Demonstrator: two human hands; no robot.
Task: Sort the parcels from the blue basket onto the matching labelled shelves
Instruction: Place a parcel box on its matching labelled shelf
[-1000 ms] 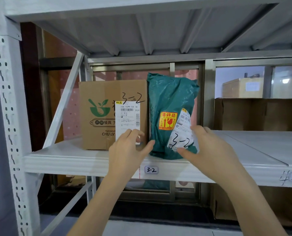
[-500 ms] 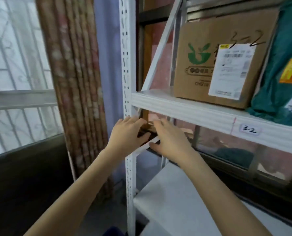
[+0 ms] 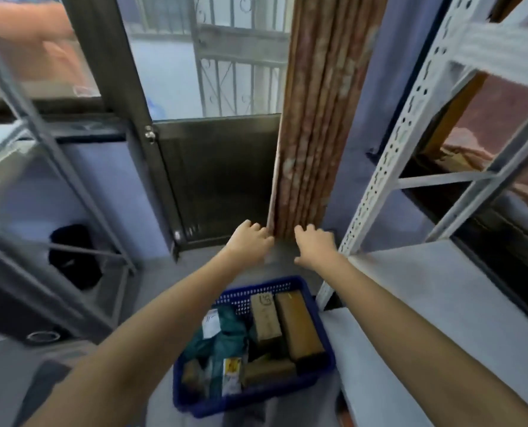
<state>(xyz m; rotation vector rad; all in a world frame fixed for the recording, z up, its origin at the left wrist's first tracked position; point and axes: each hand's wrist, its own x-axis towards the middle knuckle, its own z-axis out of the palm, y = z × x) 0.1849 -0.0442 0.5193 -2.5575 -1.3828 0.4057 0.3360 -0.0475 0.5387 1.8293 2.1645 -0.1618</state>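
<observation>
Head view shows both hands empty, the left hand (image 3: 252, 241) and right hand (image 3: 313, 246) with loose fingers, stretched out above the blue basket (image 3: 316, 377) on the floor. Inside lie stiff brown boxes (image 3: 298, 325), best held by their long sides, and a soft, crinkly green bag (image 3: 222, 340), probably light.

Lit by daylight through a barred window (image 3: 225, 57), beside a patterned curtain (image 3: 315, 118), lilac wall (image 3: 361, 134) and grey floor (image 3: 151, 266).
</observation>
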